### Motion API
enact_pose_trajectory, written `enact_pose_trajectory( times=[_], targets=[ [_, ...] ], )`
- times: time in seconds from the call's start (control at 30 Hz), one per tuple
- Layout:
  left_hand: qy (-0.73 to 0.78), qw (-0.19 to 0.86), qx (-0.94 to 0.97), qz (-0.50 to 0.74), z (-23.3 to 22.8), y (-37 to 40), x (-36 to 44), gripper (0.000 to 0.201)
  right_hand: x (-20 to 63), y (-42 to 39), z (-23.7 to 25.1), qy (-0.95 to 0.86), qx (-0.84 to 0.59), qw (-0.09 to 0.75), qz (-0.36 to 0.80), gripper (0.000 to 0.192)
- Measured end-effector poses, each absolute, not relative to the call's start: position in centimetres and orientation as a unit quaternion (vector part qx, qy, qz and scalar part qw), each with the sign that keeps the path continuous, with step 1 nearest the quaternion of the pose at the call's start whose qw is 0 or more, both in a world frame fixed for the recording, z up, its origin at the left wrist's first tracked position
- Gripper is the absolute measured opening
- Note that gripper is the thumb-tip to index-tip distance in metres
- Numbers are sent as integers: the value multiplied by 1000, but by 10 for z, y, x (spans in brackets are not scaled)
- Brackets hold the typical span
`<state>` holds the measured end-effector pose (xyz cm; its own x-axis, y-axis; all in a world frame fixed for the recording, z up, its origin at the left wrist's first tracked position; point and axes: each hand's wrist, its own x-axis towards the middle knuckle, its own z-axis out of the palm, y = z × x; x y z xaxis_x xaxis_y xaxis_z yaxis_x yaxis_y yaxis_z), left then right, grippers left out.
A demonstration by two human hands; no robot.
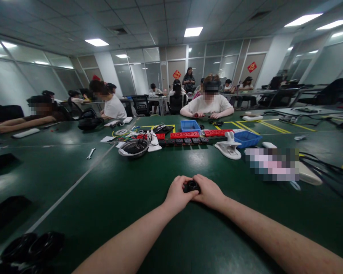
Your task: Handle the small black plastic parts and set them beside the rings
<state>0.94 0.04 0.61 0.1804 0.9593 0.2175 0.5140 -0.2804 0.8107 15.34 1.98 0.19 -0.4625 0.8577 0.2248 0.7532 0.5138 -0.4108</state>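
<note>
In the head view, a small black round part (192,185) with a ring-shaped top rests at the middle of the green table (148,186). My left hand (177,194) curls around its left side, fingers bent over the far edge and thumb across the near side. From the right, my right hand (209,191) closes around the same part, its fingertips meeting those of the left. The two hands cover most of its sides, so its exact kind cannot be made out.
Beyond my hands lie red strips (184,135), blue bins (247,139), a metal bowl (133,148) and a white clip stand (228,146). A wrench (90,153) lies left. Black rings (44,245) fill the near-left corner; cables (322,161) lie right. A person (210,104) works opposite.
</note>
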Motion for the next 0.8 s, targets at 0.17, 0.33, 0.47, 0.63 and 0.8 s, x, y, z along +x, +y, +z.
enact_pose_trajectory(
  times=[0.17, 0.33, 0.47, 0.63, 0.8],
  targets=[
    [489, 329, 728, 349, 9, 3, 3, 32, 167, 31, 10, -877, -368, 175, 256, 30],
    [484, 334, 733, 343, 9, 5, 3, 33, 174, 39, 15, -880, -327, 156, 308, 25],
    [479, 339, 735, 339, 10, 4, 3, 35, 176, 40, 15, -882, -299, 152, 331, 24],
    [477, 338, 735, 343, 10, 4, 3, 35, 176, 40, 14, -878, -313, 154, 329, 25],
    [477, 340, 734, 344, 11, 4, 3, 35, 176, 41, 12, -875, -318, 158, 328, 25]
  ],
)
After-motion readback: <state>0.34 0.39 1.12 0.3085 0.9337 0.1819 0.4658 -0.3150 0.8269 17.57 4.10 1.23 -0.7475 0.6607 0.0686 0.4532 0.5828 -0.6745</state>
